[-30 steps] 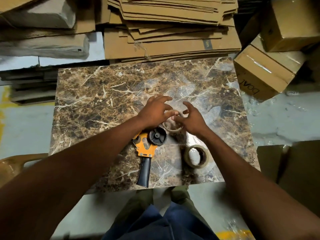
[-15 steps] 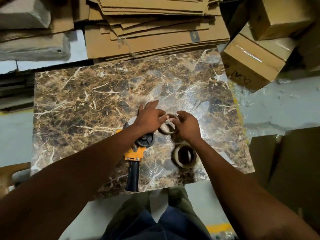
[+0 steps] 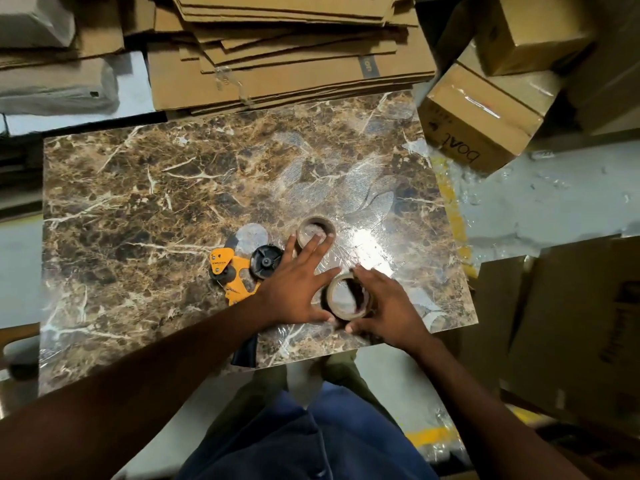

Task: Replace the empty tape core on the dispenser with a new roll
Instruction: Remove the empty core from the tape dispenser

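Nearest the body, at the front edge of the marble-patterned counter [image 3: 138,188], the new roll [image 3: 347,297] is now enclosed by both hands. Half a second ago the hands were further out, busy with the empty core; both have since been drawn back towards the body and brought onto the roll. The right hand [image 3: 388,306] is curled round the roll's right side, its grip pressed against the outer wall, thumb at the near rim. The left hand [image 3: 298,289] is spread flat, thumb laid at the roll's near-left edge, fingers fanned outward; a firm pinch by this hand cannot be confirmed. The roll appears tipped slightly on the counter, though whether it has been lifted clear cannot be told.

Just beyond the left fingertips, the empty core [image 3: 316,231] has been left lying flat on the counter by itself, apart from the dispenser [image 3: 239,271]. The dispenser's black hub [image 3: 266,262] is seen bare, beside the left hand, with the orange frame to its left and the dark handle partly hidden under the left forearm.

From this it is judged that removal of the old core is finished and the step in hand is the pick-up of the fresh roll, which is next to be carried to the bare hub.

Farther off, flattened cardboard sheets [image 3: 294,74] are stacked behind the counter, and sealed boxes [image 3: 478,119] are piled at the far right.
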